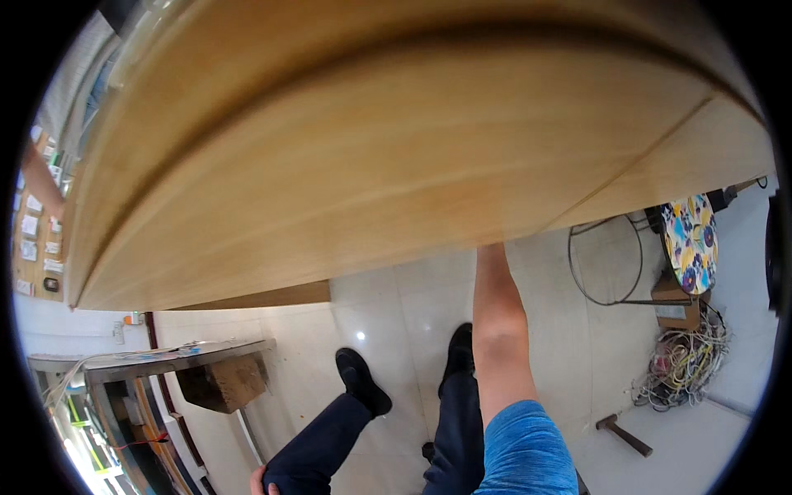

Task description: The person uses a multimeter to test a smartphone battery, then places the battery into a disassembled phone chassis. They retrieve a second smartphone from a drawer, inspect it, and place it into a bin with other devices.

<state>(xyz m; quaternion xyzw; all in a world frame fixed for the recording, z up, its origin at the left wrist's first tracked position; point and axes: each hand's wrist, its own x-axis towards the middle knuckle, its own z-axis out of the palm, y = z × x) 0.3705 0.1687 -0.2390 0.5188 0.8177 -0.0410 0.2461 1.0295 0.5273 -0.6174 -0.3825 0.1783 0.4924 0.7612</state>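
Note:
A large pale wooden panel point(396, 173) fills the upper view, with a dark curved band across its top and a thin seam at the right. My right arm reaches forward from a blue sleeve, and the wood's lower edge hides the hand. What that hand touches cannot be seen. At the bottom edge, my left hand point(262, 483) rests on the dark trouser leg point(318, 445) at the knee; only part of its fingers shows, lying apart on the cloth with nothing in them.
A hammer point(631, 439) lies at lower right, near tangled cables point(685, 363) and a cardboard box point(678, 312). Above them are a floral-patterned round board point(691, 243) and a metal ring frame point(569, 256). A side table point(157, 356) stands left. At far left, another person's arm point(41, 181) shows.

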